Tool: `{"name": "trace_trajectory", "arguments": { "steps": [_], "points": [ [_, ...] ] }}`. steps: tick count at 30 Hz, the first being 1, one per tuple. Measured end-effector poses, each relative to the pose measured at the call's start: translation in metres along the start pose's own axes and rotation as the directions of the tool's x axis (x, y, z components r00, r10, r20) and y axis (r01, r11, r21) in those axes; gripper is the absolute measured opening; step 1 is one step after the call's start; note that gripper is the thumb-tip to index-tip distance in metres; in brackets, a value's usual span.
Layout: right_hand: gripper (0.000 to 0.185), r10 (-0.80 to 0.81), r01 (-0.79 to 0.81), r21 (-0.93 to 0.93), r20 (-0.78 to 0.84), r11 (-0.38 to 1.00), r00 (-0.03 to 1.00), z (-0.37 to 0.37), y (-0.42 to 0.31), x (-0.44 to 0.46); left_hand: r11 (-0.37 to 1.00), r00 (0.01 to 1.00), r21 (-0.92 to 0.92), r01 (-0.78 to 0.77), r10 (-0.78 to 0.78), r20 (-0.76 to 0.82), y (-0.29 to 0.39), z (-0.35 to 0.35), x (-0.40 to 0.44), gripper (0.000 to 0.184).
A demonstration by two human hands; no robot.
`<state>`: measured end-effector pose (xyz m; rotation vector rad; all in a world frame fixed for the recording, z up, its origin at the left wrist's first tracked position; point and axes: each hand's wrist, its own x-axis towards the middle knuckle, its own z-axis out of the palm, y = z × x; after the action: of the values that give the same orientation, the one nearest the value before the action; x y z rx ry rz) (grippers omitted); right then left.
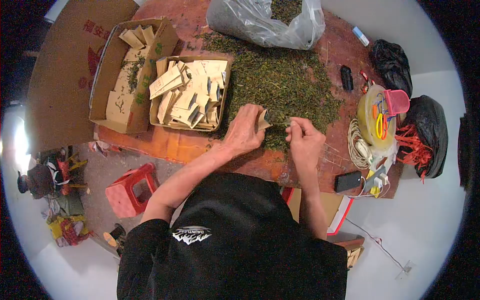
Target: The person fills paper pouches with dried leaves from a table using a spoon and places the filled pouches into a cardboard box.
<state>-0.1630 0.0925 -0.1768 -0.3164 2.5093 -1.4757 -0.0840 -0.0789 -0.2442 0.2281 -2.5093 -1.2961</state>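
My left hand [245,129] is closed around a small tan paper packet [263,120], its dark opening facing right. A short distance to the right, my right hand [306,139] is pinched, thumb against fingers. Something small and greenish shows at its fingertips, too small to name. Beneath and beyond both hands spreads a wide layer of dried green-brown leaves [285,80]. Left of the leaves, a shallow cardboard box [226,75] holds many similar packets [192,92], some with open ends.
A larger cardboard box [140,95] with packets and loose leaves stands left. At the back lies a clear plastic bag [240,22] of leaves. A round tub [367,117], cord coil [356,145], phone [348,181] and black bags [427,125] are right. A red stool [125,195] stands on the floor.
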Motion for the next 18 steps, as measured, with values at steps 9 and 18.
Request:
{"name": "trace_trajectory", "arguments": {
  "steps": [9, 18],
  "points": [
    [0.013, -0.505, 0.494, -0.313, 0.053, 0.811, 0.862, 0.013, -0.003, -0.003, 1.0, 1.0, 0.028, 0.003, -0.003, 0.005, 0.002, 0.001, -0.001, 0.049],
    [0.026, -0.554, 0.572, -0.438, 0.183, 0.694, 0.812, 0.021, -0.004, -0.012, 0.999, 0.999, 0.048, -0.026, 0.027, -0.018, -0.001, 0.004, -0.004, 0.065]
  ]
}}
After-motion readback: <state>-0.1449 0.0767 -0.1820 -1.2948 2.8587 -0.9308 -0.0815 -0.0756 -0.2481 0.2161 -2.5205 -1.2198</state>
